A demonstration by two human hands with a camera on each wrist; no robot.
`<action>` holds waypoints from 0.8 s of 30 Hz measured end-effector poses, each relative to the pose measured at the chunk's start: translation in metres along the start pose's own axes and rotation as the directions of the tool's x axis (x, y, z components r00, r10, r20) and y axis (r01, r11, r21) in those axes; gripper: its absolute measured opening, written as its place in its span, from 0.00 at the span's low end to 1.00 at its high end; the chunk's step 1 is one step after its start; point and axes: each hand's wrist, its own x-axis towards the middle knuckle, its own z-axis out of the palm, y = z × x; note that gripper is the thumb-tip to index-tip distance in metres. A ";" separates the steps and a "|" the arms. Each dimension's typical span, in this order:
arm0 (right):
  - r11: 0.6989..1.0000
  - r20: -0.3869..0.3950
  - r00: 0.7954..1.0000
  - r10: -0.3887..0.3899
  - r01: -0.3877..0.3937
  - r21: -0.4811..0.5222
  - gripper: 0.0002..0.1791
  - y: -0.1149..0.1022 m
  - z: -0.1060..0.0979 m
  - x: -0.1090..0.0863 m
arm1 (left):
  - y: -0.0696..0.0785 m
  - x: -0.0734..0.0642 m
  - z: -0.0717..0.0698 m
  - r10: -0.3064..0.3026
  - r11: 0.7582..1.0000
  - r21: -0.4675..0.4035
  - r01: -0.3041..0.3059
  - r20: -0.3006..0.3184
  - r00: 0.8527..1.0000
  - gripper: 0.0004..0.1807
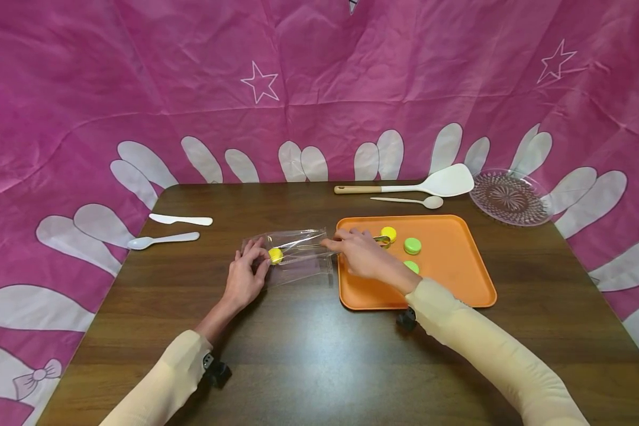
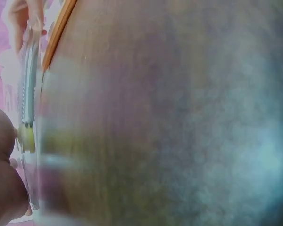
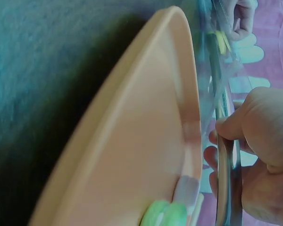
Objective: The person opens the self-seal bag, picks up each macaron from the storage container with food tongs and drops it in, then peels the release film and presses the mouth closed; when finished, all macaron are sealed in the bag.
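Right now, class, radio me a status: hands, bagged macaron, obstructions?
Right hand grips metal tongs. Left hand holds clear bag. Yellow macaron in bag, at tongs' tips. No obstruction visible.

There are four macarons (image 1: 412,246), two spoons (image 1: 165,239), one bag (image 1: 300,270).

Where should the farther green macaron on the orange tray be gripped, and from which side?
Likely the green macaron is best pinched at opposite edges of its round rim, from above: it lies flat on the tray, top uncovered, with a yellow macaron close on its left.
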 end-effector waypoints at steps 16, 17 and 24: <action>0.996 -0.018 0.999 0.045 -0.043 0.080 0.31 -0.017 0.012 0.013 | 0.004 0.001 0.004 0.044 0.999 -0.017 -0.044 -0.026 0.999 0.08; 0.996 -0.021 0.999 0.043 -0.041 0.075 0.31 -0.018 0.012 0.014 | 0.003 0.001 0.004 0.046 0.999 -0.019 -0.047 -0.029 0.998 0.08; 0.999 -0.051 0.999 0.010 -0.009 0.034 0.30 -0.023 0.012 0.020 | 0.002 0.000 0.004 0.057 0.998 -0.036 -0.060 -0.067 0.996 0.10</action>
